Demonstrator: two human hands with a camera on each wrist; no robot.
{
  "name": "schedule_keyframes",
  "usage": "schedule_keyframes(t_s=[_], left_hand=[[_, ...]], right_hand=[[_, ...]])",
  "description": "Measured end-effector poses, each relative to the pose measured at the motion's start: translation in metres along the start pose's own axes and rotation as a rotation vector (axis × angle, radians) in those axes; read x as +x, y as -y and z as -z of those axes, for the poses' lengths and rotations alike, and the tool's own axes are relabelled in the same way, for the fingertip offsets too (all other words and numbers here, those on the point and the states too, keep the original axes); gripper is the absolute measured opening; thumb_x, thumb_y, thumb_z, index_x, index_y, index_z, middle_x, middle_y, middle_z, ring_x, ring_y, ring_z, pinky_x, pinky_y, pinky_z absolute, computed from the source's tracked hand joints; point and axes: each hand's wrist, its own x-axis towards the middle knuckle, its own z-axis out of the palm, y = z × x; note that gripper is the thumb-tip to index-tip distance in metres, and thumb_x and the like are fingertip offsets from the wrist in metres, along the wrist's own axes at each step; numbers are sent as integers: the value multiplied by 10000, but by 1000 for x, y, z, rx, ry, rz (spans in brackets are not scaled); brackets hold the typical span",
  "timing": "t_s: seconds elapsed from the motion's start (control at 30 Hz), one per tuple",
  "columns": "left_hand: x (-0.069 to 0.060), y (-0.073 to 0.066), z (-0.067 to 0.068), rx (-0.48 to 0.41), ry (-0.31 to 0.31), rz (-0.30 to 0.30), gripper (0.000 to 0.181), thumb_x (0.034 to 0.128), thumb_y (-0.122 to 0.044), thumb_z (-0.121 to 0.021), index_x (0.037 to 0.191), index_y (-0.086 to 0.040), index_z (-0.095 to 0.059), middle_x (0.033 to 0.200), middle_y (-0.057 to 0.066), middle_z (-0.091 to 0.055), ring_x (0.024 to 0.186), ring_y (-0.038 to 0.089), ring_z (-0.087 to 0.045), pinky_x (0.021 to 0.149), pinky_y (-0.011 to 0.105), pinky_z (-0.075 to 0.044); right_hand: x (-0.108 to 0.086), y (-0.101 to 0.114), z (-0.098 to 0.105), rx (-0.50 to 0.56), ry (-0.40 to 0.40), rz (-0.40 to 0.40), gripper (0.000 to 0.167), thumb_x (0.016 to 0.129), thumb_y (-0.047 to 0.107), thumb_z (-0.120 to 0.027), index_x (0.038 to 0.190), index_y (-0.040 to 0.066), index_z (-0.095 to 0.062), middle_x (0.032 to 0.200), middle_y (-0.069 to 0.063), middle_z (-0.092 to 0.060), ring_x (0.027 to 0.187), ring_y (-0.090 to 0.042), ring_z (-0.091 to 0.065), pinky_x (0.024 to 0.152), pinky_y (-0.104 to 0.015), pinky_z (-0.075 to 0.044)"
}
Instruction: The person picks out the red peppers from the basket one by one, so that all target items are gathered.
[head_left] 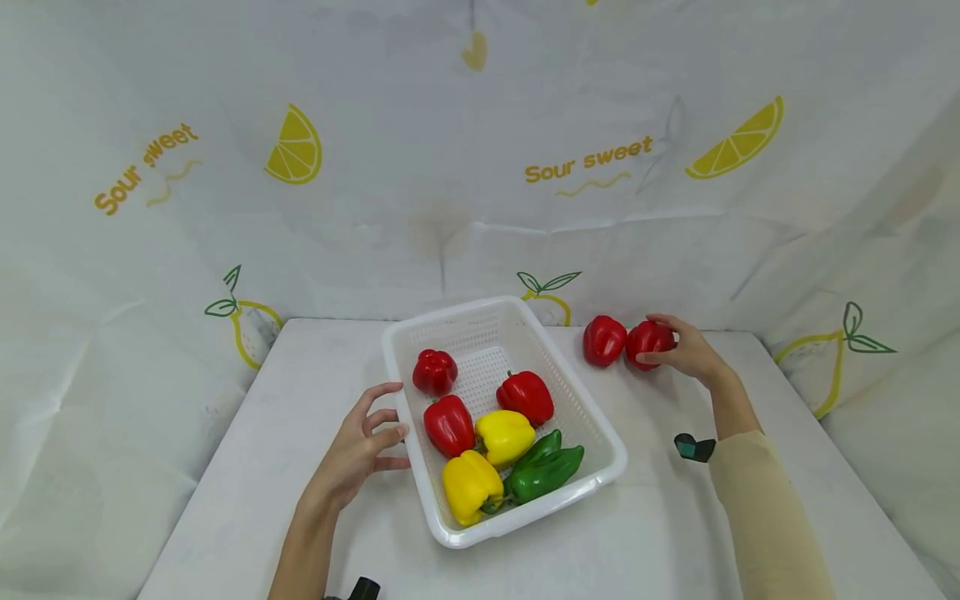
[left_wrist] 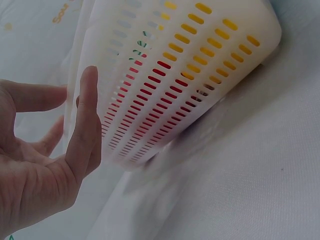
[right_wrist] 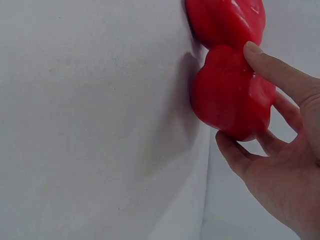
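A white basket (head_left: 525, 513) of peppers (head_left: 506, 437) stood at centre frame. The left hand (head_left: 360, 450), half open, met its left rim; whether it gripped was unclear. Right of centre, the right hand (head_left: 693, 354) curled round a red pepper (head_left: 651, 337), just beside another red one (head_left: 604, 341).

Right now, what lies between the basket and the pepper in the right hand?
In the head view, another red pepper lies between the basket and the held pepper.

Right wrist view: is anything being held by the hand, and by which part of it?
Yes: the right hand holds the nearer red bell pepper by its sides, thumb on one side, fingers on the other.
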Motion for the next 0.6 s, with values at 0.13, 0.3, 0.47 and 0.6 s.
schedule_keyframes(t_s=[0.13,0.3,0.47,0.6], left_hand=[[1,0,1,-5,-2,3,734,978,-113,-734,1610,-279,-399,1393,248,-614,1136,310,-764,834,488,-700],[1,1,0,-9,-7,6,734,971,-103,-740,1600,-292,-411,1379,239,-621,1130,304,-765,827,483,-701],[1,1,1,-5,7,2,731,981,-115,-735,1608,-279,-398,1400,249,-612,1125,302,-763,833,493,-700],[1,1,1,-6,8,1,729,988,-118,-729,1615,-270,-390,1408,254,-608,1114,295,-764,831,495,-701]], right_hand=[[4,-2,-2,1,-3,-10,955,965,202,-802,1708,63,-220,1677,-364,-279,1518,-598,-307,1113,-707,-548],[6,-3,-5,-10,-13,-7,949,964,201,-803,1707,64,-228,1678,-367,-277,1525,-606,-294,1118,-715,-539],[7,-3,-6,-12,-20,5,931,967,179,-793,1704,54,-239,1687,-370,-263,1536,-617,-268,1132,-744,-507],[8,-3,-8,-10,-18,-1,950,964,191,-800,1711,67,-228,1695,-364,-258,1543,-615,-261,1135,-741,-505]])
